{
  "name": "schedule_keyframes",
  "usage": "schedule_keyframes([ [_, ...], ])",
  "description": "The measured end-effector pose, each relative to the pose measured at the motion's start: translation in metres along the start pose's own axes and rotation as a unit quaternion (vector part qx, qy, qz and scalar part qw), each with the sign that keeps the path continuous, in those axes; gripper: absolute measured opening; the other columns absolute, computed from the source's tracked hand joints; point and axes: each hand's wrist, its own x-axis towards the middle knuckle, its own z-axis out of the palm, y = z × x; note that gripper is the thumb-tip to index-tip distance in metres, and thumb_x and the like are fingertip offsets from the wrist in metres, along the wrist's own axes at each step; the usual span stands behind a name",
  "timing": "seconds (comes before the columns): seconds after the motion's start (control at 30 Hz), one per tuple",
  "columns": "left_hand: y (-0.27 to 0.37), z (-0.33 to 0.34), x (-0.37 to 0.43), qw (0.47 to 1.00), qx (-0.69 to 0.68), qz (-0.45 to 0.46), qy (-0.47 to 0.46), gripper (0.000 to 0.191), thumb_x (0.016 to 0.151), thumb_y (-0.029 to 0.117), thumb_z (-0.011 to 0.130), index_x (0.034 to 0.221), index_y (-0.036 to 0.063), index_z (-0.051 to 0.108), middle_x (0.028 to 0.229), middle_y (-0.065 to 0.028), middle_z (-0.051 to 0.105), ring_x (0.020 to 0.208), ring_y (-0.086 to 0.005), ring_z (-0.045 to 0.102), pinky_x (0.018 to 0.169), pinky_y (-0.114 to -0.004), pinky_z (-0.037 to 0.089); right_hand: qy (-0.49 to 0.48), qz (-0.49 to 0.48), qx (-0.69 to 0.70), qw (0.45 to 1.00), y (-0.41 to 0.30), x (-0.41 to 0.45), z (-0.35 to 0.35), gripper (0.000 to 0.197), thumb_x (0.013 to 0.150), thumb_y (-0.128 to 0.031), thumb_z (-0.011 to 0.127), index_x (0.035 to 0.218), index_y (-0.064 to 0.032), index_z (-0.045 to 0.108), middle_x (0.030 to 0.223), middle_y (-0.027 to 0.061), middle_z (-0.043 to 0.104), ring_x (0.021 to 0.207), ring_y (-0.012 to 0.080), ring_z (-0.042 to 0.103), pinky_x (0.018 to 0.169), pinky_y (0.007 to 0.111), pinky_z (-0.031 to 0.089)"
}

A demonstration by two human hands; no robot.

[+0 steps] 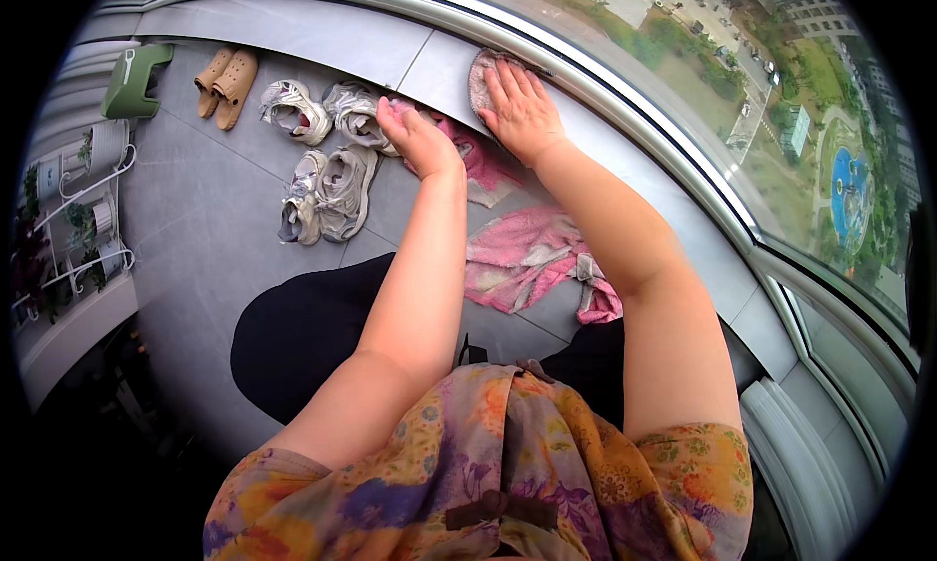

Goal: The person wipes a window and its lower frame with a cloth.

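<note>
My right hand (521, 111) lies flat, fingers spread, on a pinkish cloth pad with a dark stitched edge (480, 85). The pad rests on the grey tiled window ledge (439, 63), against the window frame. To the left, my left hand (421, 138) is raised near the ledge's inner edge, palm partly turned up, with nothing seen in it. Below it and between my arms, a pink and grey towel (520, 250) lies crumpled on the floor; more pink cloth (479, 158) lies near the foot of the ledge, partly hidden by my left hand.
Several worn sneakers (348, 188) stand on the grey floor tiles left of my left hand, with tan clogs (236, 85) and a green plastic stool (135, 82) farther off. A white plant rack (88, 202) stands far left. The curved window frame (659, 115) runs along the right.
</note>
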Motion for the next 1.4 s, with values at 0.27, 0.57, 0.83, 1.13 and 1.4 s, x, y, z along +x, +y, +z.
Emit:
schedule_keyframes([
  [0.27,-0.018,0.017,-0.038,0.996,0.048,0.050,-0.051,0.047,0.093,0.012,0.037,0.138,-0.0008,0.033,0.143,-0.0200,0.033,0.132,-0.0290,0.035,0.108,-0.037,0.029,-0.114,0.034,-0.041,0.992,0.080,-0.153,-0.082,0.061,0.093,-0.037,0.050,0.142,-0.0051,0.035,0.145,0.0153,0.036,0.134,0.0292,0.034,0.111,0.041,0.028],
  [0.57,-0.007,0.038,-0.084,0.982,0.105,0.103,-0.123,0.045,0.094,0.012,0.037,0.138,-0.0008,0.034,0.140,-0.0195,0.038,0.129,-0.0291,0.038,0.108,-0.038,0.030,-0.070,0.228,-0.068,0.969,0.145,-0.328,-0.145,0.058,0.091,-0.031,0.053,0.140,-0.0043,0.037,0.142,0.0170,0.039,0.133,0.0313,0.035,0.111,0.041,0.029],
  [0.83,-0.013,0.057,-0.130,0.959,0.117,0.136,-0.217,0.043,0.096,0.013,0.038,0.138,0.0013,0.035,0.141,-0.0179,0.039,0.130,-0.0270,0.039,0.108,-0.037,0.029,0.069,0.501,-0.220,0.834,0.187,-0.531,-0.173,0.045,0.094,-0.026,0.048,0.134,-0.0054,0.044,0.138,0.0170,0.046,0.127,0.0322,0.044,0.103,0.040,0.040],
  [1.13,-0.018,0.065,-0.176,0.916,0.153,0.183,-0.322,0.045,0.095,0.013,0.038,0.137,-0.0006,0.036,0.140,-0.0172,0.039,0.132,-0.0275,0.037,0.108,-0.037,0.029,0.232,0.666,-0.137,0.695,0.167,-0.532,-0.281,0.021,0.088,-0.027,0.055,0.101,-0.0105,0.057,0.100,0.0080,0.060,0.089,0.0315,0.061,0.074,0.046,0.048],
  [1.4,-0.013,0.076,-0.231,0.856,0.175,0.255,-0.414,0.045,0.095,0.011,0.039,0.138,0.0004,0.039,0.141,-0.0143,0.040,0.132,-0.0257,0.037,0.109,-0.037,0.028,0.154,0.488,-0.199,0.836,0.221,-0.481,-0.166,0.028,0.087,-0.030,0.059,0.112,-0.0193,0.053,0.122,0.0038,0.049,0.120,0.0237,0.042,0.100,0.051,0.035],
])
